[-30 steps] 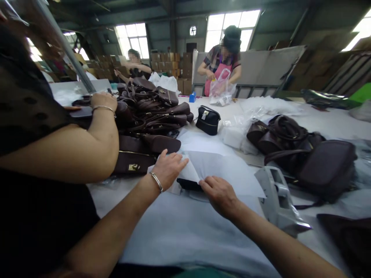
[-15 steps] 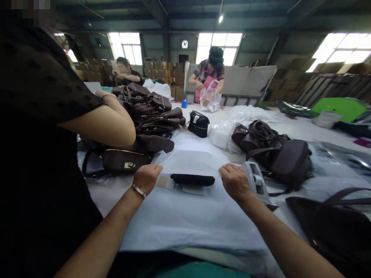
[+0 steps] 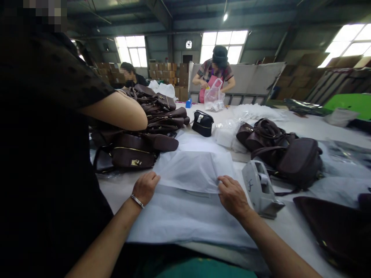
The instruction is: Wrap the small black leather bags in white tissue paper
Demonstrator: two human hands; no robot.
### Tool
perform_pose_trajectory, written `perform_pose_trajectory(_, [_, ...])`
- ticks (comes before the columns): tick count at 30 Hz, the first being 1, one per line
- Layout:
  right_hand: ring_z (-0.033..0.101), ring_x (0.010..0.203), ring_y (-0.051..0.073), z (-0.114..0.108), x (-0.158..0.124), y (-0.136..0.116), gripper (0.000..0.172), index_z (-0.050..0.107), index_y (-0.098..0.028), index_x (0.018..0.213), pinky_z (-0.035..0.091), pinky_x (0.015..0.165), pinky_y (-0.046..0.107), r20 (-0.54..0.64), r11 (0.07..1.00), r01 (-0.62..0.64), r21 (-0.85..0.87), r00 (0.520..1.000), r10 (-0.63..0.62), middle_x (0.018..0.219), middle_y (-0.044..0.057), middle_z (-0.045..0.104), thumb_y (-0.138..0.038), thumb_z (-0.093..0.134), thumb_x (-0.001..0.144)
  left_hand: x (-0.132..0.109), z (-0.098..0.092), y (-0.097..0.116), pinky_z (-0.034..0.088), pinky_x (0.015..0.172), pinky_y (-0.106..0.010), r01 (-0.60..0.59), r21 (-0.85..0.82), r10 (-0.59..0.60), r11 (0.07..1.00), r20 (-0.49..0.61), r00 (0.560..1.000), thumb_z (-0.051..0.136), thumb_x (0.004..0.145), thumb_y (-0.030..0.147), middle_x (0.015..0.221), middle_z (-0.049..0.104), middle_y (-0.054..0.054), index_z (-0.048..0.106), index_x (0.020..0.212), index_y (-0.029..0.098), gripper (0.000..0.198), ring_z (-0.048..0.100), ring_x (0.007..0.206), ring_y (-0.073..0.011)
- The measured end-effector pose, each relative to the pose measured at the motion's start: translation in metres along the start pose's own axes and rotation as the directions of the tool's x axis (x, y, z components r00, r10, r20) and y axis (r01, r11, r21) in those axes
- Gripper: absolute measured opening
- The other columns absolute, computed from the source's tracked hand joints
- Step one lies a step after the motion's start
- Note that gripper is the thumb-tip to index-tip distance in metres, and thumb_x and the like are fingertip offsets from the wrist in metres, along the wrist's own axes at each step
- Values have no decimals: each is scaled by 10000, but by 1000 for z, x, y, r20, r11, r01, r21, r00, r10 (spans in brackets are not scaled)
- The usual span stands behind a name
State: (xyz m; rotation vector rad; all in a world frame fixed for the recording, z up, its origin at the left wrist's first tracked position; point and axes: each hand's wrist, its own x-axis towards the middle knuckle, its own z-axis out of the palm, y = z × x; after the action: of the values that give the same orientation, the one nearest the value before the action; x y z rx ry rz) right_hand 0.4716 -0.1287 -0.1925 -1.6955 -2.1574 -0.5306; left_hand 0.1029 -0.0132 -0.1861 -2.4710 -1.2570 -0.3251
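Observation:
A white tissue sheet (image 3: 194, 166) lies folded over on the table in front of me, on top of a larger white sheet (image 3: 179, 216). My left hand (image 3: 145, 186), with a bangle at the wrist, pinches the folded sheet's near left corner. My right hand (image 3: 232, 195) pinches its near right corner. The small black pouch seen earlier is hidden under the fold.
A grey tape dispenser (image 3: 261, 188) stands just right of my right hand. Brown handbags are piled at left (image 3: 153, 116) and right (image 3: 290, 154); a black bag (image 3: 202, 122) sits between. A person in black (image 3: 58, 135) stands close at my left. Two more people work at the far side.
Both hands have drawn the tissue sheet toward me over the black pouch, which is now covered. The person at my left has leaned further in.

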Motion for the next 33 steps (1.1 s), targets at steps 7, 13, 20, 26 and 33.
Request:
perform_pose_trajectory(7, [498,1226,282,5,-10,4,226,657,-153,907,410,1004,378,66,999,-22,23,998,21,1271,131,633,-18,547,764,-9,2,3,442,766,-347,57,42,-62,997,127,990,436,962,159,915,623,-82,689,930,210,259,582,858,-229])
perform_pose_trajectory(13, [496,1234,282,5,-14,7,236,648,-157,913,412,1014,386,57,999,-10,46,998,7,1290,135,619,-12,524,775,5,-49,0,507,756,-389,156,68,-169,986,433,885,531,883,178,970,664,-111,713,932,191,189,643,909,-281])
perform_pose_trajectory(20, [501,1245,280,4,-14,5,218,636,-160,917,417,1012,401,-26,997,38,71,999,-36,1310,145,610,-18,498,825,91,-130,55,485,1038,-369,-274,-508,186,817,-219,958,503,975,361,1210,658,-98,648,1192,181,316,605,1146,-211])
perform_pose_trajectory(26, [541,1191,286,-14,-5,8,180,616,-177,896,439,994,420,-63,993,11,119,998,-3,1272,137,624,-52,523,807,157,-75,106,350,1147,-553,-338,-473,476,814,209,854,617,863,608,1493,481,-145,527,1409,218,677,397,1405,-339])
perform_pose_trajectory(33, [582,1126,282,-32,3,5,145,623,-172,939,465,979,441,-168,969,-106,225,975,145,1211,145,645,-95,553,838,130,-44,113,320,1088,-687,-406,-312,504,859,372,779,826,645,392,1670,126,-94,252,1549,345,1072,153,1499,-392])
